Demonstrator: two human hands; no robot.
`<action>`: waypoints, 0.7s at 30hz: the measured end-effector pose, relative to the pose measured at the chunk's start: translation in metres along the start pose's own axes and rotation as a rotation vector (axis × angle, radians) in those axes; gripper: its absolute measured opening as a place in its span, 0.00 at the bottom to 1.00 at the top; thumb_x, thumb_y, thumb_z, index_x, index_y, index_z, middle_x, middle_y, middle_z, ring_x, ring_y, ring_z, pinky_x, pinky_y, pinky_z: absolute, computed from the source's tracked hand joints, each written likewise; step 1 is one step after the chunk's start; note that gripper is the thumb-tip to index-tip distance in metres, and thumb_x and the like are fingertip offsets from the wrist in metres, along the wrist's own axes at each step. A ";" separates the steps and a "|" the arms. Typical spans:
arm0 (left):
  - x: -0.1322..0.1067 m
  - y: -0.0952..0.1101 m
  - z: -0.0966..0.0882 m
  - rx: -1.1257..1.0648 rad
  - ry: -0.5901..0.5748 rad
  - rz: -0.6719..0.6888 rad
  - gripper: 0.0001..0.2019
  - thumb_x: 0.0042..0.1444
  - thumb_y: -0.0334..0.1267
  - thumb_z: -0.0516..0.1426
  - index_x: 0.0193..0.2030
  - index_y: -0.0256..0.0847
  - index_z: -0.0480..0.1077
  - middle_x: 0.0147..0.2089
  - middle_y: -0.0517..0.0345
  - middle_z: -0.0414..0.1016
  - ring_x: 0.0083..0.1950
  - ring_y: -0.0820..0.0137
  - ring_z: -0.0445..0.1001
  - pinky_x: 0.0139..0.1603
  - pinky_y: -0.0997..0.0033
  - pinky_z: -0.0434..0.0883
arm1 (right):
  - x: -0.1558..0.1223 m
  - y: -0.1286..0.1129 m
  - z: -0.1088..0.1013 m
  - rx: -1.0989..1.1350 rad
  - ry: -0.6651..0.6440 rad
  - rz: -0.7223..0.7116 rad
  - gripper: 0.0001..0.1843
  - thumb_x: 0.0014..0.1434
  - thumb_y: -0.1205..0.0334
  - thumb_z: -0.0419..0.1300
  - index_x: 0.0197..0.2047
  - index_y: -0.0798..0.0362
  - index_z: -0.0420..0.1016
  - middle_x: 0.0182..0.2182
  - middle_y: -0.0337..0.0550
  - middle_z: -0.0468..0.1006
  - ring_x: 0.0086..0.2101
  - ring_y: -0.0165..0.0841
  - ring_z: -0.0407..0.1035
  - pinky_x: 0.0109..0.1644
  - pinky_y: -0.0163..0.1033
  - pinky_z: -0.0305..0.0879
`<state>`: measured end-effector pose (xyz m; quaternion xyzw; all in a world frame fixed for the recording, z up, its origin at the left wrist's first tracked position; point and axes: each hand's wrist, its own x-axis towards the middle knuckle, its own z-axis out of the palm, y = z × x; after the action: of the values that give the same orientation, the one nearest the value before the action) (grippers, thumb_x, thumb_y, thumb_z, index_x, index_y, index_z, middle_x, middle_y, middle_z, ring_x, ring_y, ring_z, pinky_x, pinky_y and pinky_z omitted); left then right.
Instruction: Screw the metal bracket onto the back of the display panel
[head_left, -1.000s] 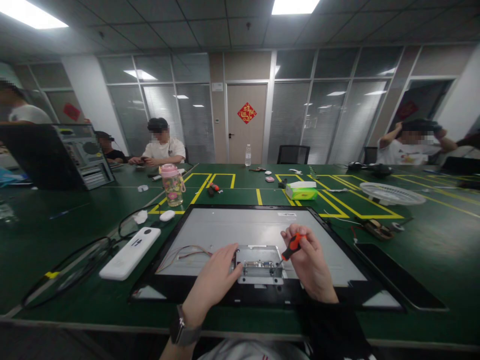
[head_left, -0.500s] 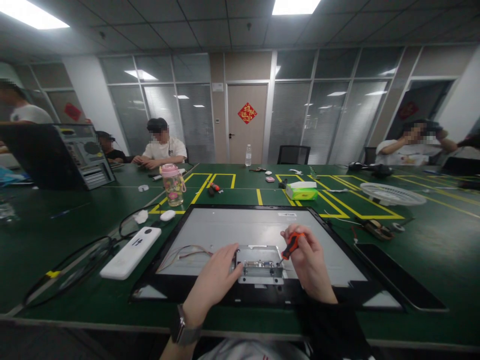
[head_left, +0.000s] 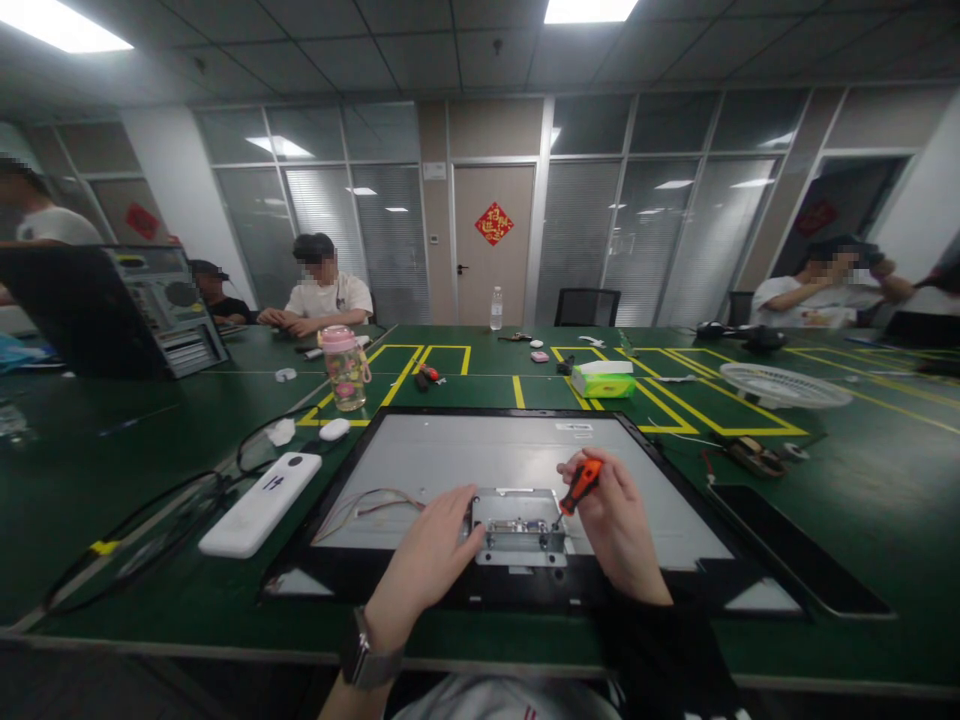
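A flat display panel (head_left: pixel 465 450) with a black frame and grey metal back lies on the green table. Near its front edge sits a metal bracket (head_left: pixel 517 550) that carries a row of connectors. My right hand (head_left: pixel 619 525) grips a red-and-black screwdriver (head_left: pixel 581 487), tilted so that its tip meets the bracket's right side. Stretched out, the fingers of my left hand (head_left: pixel 435 545) rest against the bracket's left edge. Thin wires (head_left: pixel 375 502) run across the panel left of that hand.
A white power bank (head_left: pixel 262 505) and black cables (head_left: pixel 150 530) lie to the left. At the right is a black phone-like slab (head_left: pixel 795 550). Beyond the panel stand a pink-lidded bottle (head_left: pixel 345 370) and a green tissue pack (head_left: pixel 602 379). Several people sit around the table.
The right hand and screwdriver have shifted very slightly, with the tip still at the bracket's right side. My left hand stays in place.
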<state>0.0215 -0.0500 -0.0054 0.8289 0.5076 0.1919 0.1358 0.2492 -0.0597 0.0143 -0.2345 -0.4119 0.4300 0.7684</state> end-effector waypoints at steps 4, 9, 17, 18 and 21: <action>0.000 -0.003 0.002 -0.007 0.009 0.004 0.25 0.66 0.46 0.48 0.66 0.36 0.60 0.67 0.44 0.63 0.67 0.58 0.63 0.68 0.55 0.58 | -0.001 -0.002 0.001 0.014 -0.024 0.038 0.15 0.58 0.48 0.63 0.43 0.48 0.79 0.30 0.41 0.76 0.31 0.34 0.69 0.37 0.41 0.65; 0.000 -0.002 0.001 -0.017 0.000 0.007 0.26 0.66 0.45 0.49 0.66 0.35 0.60 0.67 0.43 0.64 0.67 0.58 0.62 0.68 0.55 0.57 | -0.002 -0.003 0.003 -0.016 -0.005 0.012 0.14 0.58 0.51 0.64 0.44 0.49 0.78 0.33 0.43 0.77 0.35 0.35 0.71 0.40 0.42 0.66; 0.000 0.002 -0.002 -0.004 -0.022 -0.008 0.26 0.66 0.45 0.48 0.67 0.34 0.59 0.67 0.43 0.63 0.67 0.58 0.62 0.69 0.56 0.56 | -0.003 -0.003 0.004 -0.113 0.040 -0.047 0.13 0.48 0.55 0.71 0.38 0.46 0.79 0.34 0.40 0.75 0.35 0.35 0.69 0.35 0.38 0.65; 0.000 0.002 -0.001 -0.004 -0.019 -0.007 0.26 0.66 0.45 0.48 0.66 0.34 0.60 0.67 0.43 0.63 0.67 0.58 0.62 0.68 0.56 0.57 | -0.002 -0.003 0.004 -0.105 0.033 -0.062 0.12 0.49 0.54 0.71 0.37 0.47 0.80 0.35 0.40 0.75 0.36 0.35 0.69 0.37 0.39 0.66; 0.000 0.002 -0.001 -0.005 0.000 0.000 0.25 0.65 0.45 0.48 0.66 0.35 0.61 0.66 0.43 0.64 0.66 0.58 0.63 0.68 0.55 0.58 | -0.002 -0.003 0.003 -0.069 0.018 -0.075 0.11 0.51 0.51 0.69 0.35 0.47 0.80 0.35 0.42 0.76 0.36 0.35 0.69 0.42 0.44 0.67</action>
<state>0.0228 -0.0506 -0.0036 0.8285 0.5072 0.1931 0.1379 0.2474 -0.0628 0.0177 -0.2491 -0.4279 0.3842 0.7792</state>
